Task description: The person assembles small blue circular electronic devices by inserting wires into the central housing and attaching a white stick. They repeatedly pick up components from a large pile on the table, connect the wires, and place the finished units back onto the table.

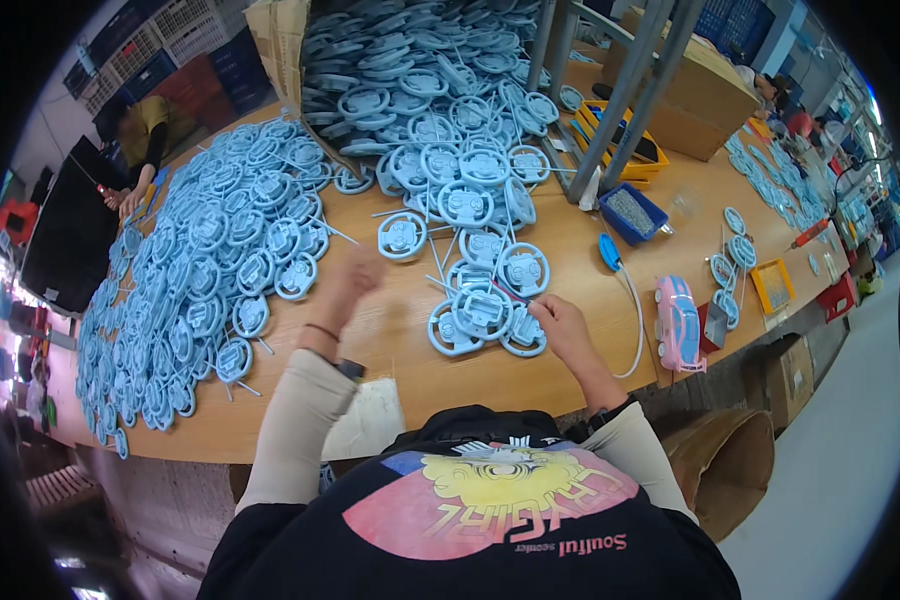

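Several pale-blue toy steering wheels (483, 312) are bunched on the table (390, 350), beside the right hand (560, 322), whose fingers are curled at the bunch's edge; whether anything is gripped cannot be told. The left hand (357, 275), blurred, is held well apart from it, between bunch and heap; its grip cannot be made out. Many more wheels are piled in the left heap (210, 230) and spilled from a cardboard box (273, 45). Which are finished cannot be told, but plenty seem left to be handled. Farther right, a blue tray (618, 226) and pink toy car (680, 325) are set.
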`<state>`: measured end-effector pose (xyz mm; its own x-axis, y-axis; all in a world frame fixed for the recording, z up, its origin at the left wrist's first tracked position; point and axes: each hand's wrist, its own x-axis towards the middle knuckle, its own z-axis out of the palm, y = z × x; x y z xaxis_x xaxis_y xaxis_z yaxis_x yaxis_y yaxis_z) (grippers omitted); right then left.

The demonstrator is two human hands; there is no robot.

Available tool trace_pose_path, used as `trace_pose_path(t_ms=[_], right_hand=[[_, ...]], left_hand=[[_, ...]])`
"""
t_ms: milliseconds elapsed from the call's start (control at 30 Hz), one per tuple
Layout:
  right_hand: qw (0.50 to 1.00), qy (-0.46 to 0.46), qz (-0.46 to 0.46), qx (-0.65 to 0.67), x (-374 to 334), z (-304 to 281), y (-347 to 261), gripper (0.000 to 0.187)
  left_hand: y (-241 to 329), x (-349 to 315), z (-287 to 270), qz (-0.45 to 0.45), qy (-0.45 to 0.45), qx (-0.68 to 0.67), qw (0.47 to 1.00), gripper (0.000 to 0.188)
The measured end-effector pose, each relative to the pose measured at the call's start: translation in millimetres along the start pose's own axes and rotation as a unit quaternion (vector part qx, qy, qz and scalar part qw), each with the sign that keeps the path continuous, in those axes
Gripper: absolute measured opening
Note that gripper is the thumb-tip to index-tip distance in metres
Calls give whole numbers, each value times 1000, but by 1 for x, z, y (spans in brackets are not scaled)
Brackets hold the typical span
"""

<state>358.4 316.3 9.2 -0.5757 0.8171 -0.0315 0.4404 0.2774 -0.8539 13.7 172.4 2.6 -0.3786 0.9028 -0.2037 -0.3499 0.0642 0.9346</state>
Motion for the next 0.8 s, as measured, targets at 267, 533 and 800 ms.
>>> trace_pose_path(t_ms=[267, 533, 800], right_hand=[[987, -44, 20, -151, -4, 9, -2, 27], [992, -117, 17, -45, 0, 3, -10, 26], [980, -184, -59, -54, -6, 5, -49, 22]], left_hand=[[-57, 10, 128, -8, -13, 590, 807, 51], [-49, 12, 106, -123, -37, 377, 917, 30], [-28, -51, 79, -153, -23, -38, 987, 28]])
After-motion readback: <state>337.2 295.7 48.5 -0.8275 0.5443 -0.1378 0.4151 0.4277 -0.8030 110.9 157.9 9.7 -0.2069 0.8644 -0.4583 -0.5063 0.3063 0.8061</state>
